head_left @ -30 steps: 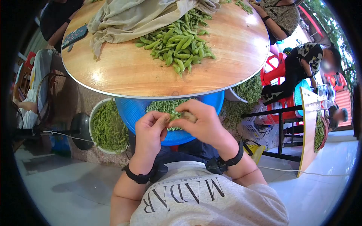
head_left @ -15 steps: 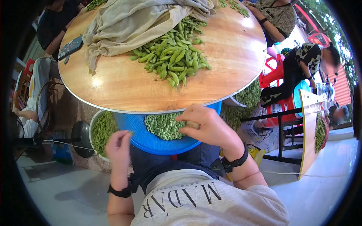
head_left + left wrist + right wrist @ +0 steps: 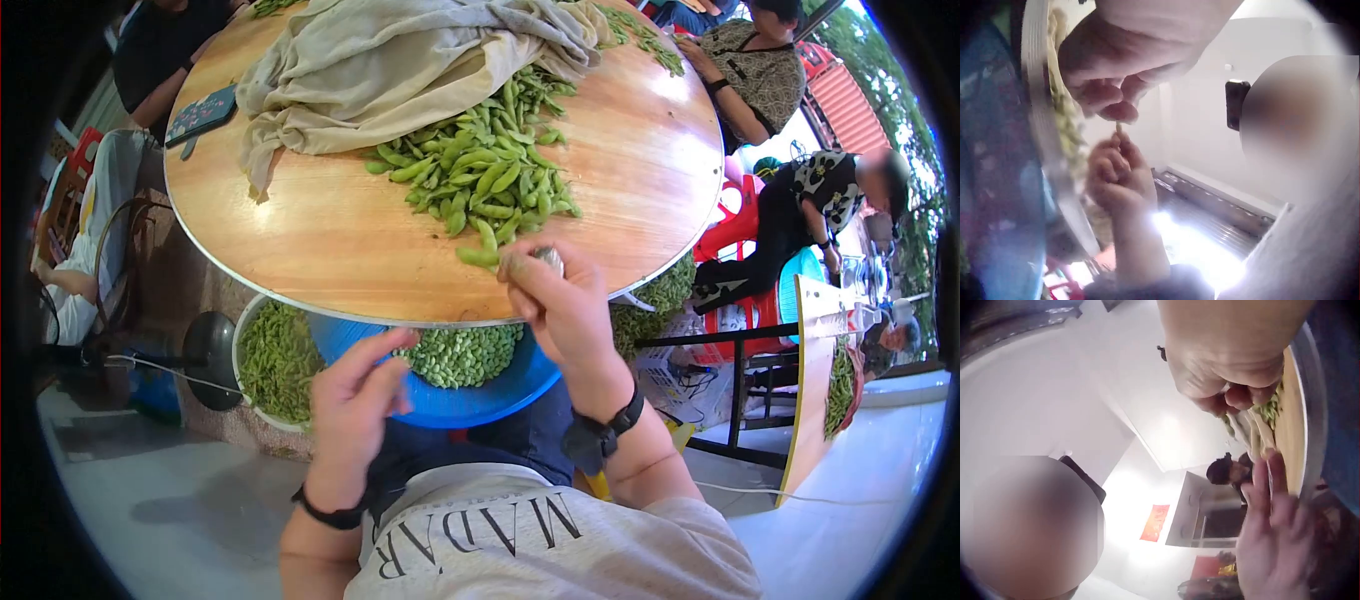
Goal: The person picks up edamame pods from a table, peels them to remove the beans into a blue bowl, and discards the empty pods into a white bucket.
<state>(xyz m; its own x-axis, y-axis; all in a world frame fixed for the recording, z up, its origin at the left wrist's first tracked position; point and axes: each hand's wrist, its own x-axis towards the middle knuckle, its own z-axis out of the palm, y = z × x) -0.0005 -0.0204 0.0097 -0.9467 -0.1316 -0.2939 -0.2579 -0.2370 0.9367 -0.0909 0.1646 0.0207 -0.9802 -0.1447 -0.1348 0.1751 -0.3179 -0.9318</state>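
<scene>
My right hand (image 3: 530, 270) is up at the near edge of the round wooden table (image 3: 330, 240) and pinches a pale edamame pod (image 3: 547, 260) beside the pile of green pods (image 3: 485, 165). In the right wrist view its curled fingers (image 3: 1229, 387) grip pods at the table rim. Below the table edge, my left hand (image 3: 385, 375) hovers with relaxed fingers at the left rim of a blue bowl (image 3: 500, 400) on my lap. Nothing is in it. The bowl holds shelled beans (image 3: 460, 352). In the left wrist view the right hand (image 3: 1119, 175) shows beyond my left fingers (image 3: 1110, 94).
A white bowl (image 3: 238, 340) of pods stands on the floor to my left. A beige cloth (image 3: 400, 60) covers the far part of the pile, with a phone (image 3: 200, 113) beside it. Seated people (image 3: 800, 200) and a second table (image 3: 805, 370) are on the right.
My right hand rose from the blue bowl to the table edge by the pod pile. My left hand swung out towards the white bowl, then back to the blue bowl's left rim.
</scene>
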